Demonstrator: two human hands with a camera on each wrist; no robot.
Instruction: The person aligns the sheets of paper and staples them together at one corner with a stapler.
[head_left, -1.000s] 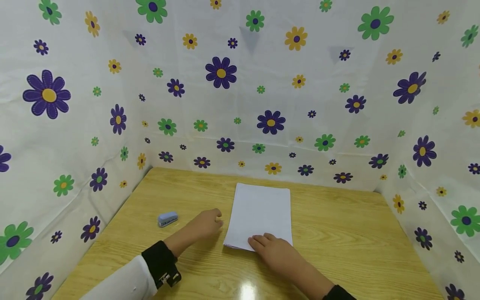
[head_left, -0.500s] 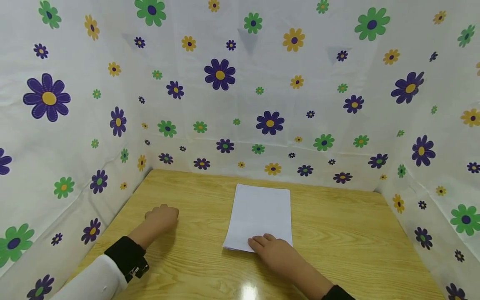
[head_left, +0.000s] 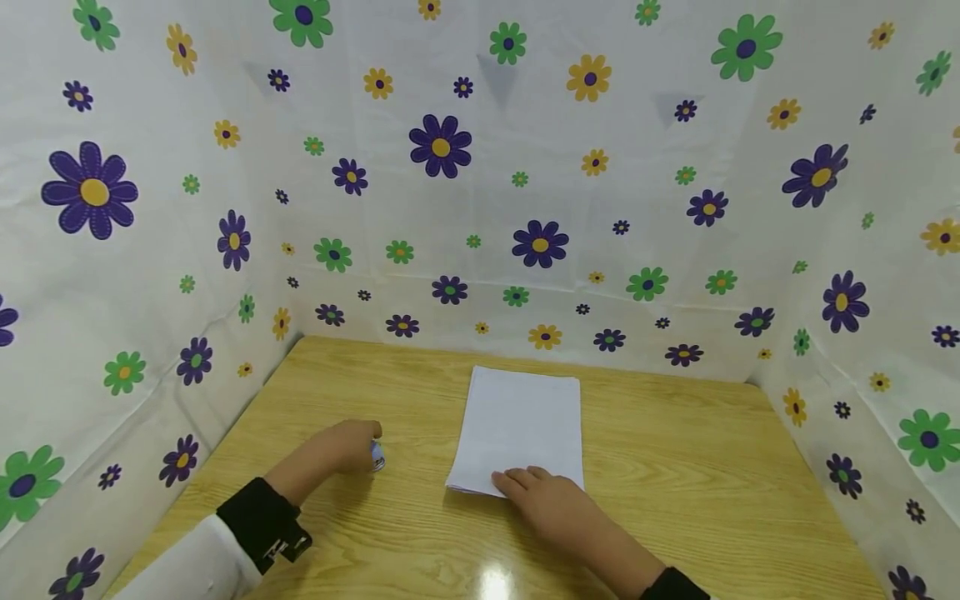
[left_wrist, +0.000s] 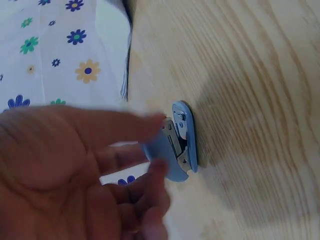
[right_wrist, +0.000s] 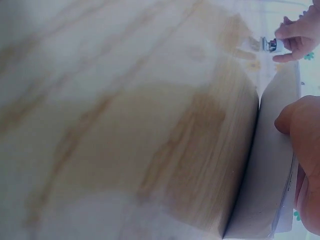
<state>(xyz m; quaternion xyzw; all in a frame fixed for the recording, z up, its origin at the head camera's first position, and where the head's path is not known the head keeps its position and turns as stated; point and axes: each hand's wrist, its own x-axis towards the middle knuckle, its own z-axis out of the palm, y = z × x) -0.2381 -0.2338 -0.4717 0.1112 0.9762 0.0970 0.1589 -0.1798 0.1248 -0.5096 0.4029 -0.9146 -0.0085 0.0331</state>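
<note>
My left hand [head_left: 341,447] holds a small light-blue stapler [head_left: 377,456] on the left of the table, a little apart from the paper. Up close in the left wrist view, thumb and fingers pinch the stapler [left_wrist: 167,155]; its metal inner parts show. A stack of white paper [head_left: 525,421] lies mid-table. At its near edge my right hand [head_left: 551,506] has its fingers on top. In the right wrist view the right thumb [right_wrist: 286,119] is against the other face of the stack [right_wrist: 267,165], so the edge sits between thumb and fingers.
The wooden table [head_left: 675,467] reaches back to a white flower-print cloth [head_left: 480,208]. That cloth also rises along the table's left and right sides. Light glares on the tabletop near the front edge.
My left hand went left from beside the paper to the stapler, took hold of it, and has come partway back right with it. The right hand has stayed at the paper's edge.
</note>
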